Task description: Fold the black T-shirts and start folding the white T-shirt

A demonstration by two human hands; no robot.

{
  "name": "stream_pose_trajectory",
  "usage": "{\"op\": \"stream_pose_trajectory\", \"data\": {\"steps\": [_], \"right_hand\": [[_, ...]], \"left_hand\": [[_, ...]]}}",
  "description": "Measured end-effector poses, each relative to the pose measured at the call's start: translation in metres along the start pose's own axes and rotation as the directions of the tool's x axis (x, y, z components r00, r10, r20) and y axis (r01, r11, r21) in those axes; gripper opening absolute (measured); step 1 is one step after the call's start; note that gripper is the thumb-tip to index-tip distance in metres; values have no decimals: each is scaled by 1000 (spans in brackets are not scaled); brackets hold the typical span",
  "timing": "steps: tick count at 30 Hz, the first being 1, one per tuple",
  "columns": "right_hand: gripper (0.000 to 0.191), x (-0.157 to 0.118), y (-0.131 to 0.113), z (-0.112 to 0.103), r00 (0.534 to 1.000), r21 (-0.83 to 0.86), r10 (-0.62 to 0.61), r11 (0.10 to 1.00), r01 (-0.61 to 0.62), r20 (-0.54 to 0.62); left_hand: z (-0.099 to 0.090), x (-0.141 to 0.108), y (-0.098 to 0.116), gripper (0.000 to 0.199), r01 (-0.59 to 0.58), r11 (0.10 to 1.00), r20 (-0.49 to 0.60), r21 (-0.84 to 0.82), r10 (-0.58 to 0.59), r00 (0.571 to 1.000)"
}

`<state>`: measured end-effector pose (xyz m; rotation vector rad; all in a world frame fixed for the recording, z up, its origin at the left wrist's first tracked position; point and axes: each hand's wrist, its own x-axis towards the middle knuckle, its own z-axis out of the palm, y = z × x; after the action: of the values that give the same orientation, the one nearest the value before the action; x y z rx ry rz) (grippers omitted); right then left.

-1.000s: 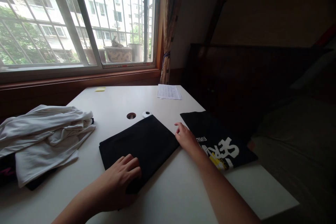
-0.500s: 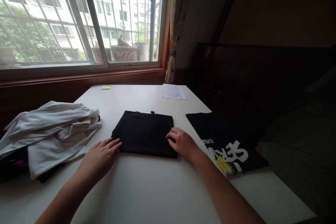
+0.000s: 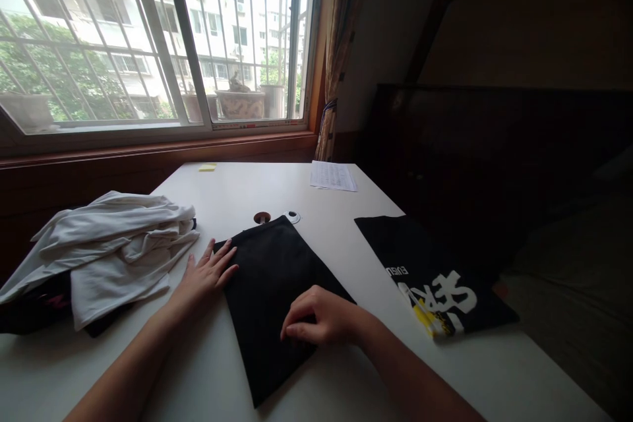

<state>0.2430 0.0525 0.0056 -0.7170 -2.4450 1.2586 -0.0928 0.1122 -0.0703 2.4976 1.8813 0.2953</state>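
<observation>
Black cloth (image 3: 277, 290): we are seeing it folded into a flat, four-cornered panel, lying askew at the middle of the white table (image 3: 208, 369), one corner pointing down toward us. Its face is looking matte, plain and mostly smooth, with soft shading; its edges are running fairly straight. Its far corner is sitting just beside the white ring (image 3: 293, 217) and near the round hole (image 3: 262, 217).

Our left hand (image 3: 205, 277) is lying palm down at the cloth's left corner, fingers open and spread, fingertips touching the fabric. Our right hand (image 3: 321, 318) is hovering or resting over the lower right part, fingers curling in toward the thumb; we cannot tell if they are gripping fabric.

On our left, the pale grey garment (image 3: 119, 237) is slumping in loose, soft wrinkles over darker fabric (image 3: 39, 303) showing a small pink mark. On our right, the black printed garment (image 3: 435, 257) is lying flat, showing bold white letters and a yellow patch, well apart from the folded piece. The table is showing a smooth, faintly glossy surface. Toward the far edge, thin printed papers (image 3: 333, 177) and a yellow note (image 3: 208, 167) are lying flat.
</observation>
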Motion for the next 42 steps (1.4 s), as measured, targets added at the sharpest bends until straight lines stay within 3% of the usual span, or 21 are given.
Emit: {"op": "stream_pose_trajectory", "data": {"steps": [2, 5, 6, 8, 11, 15, 18, 21, 25, 28, 33, 38, 42], "right_hand": [[21, 0, 8, -6, 974, -78, 15, 996, -33, -225], [18, -1, 32, -17, 820, -272, 38, 934, -233, -571], [20, -2, 41, -20, 775, -307, 43, 903, -300, -631], [23, -3, 56, -24, 729, -311, 79, 869, -384, -680], [17, -5, 64, -29, 727, -214, 183, 883, -417, -662], [10, -13, 57, -36, 780, -161, 283, 885, -436, -558], [19, -19, 54, -41, 800, -135, 378, 863, -487, -467], [28, -18, 57, -40, 775, -113, 404, 850, -514, -485], [27, -7, 64, -31, 710, -150, 277, 867, -475, -647], [38, -1, 67, -24, 684, -107, 256, 891, -440, -684], [59, 0, 60, -20, 683, 144, 404, 902, -406, -609], [68, 1, 49, -19, 659, 117, 493, 841, -528, -568], [65, 3, 44, -16, 680, 109, 513, 832, -544, -523]], "left_hand": [[1, 1, 1, 51, 1, 1000, -14, -6, -1, 1000], [1, 0, 4, 50, 25, 1000, -22, -15, -25, 999], [0, 0, 5, 50, 31, 999, -25, -19, -32, 999], [-1, -1, 7, 50, 32, 999, -30, -28, -33, 999], [-3, 0, 8, 50, 23, 999, -24, -41, -24, 999], [-6, 1, 7, 49, 6, 996, -37, -84, -9, 999], [-8, 1, 5, 47, -47, 988, -109, -149, 31, 994], [-11, 0, 5, 46, -124, 967, -236, -224, 70, 969], [-15, -1, 7, 45, -108, 942, -350, -317, -11, 937], [-15, -2, 10, 44, -57, 907, -341, -418, -98, 935], [-16, -2, 14, 46, -42, 836, -304, -546, -151, 941], [-20, -2, 19, 47, -60, 829, -321, -555, -147, 936], [-20, -2, 22, 46, -46, 849, -295, -526, -131, 947]]}}
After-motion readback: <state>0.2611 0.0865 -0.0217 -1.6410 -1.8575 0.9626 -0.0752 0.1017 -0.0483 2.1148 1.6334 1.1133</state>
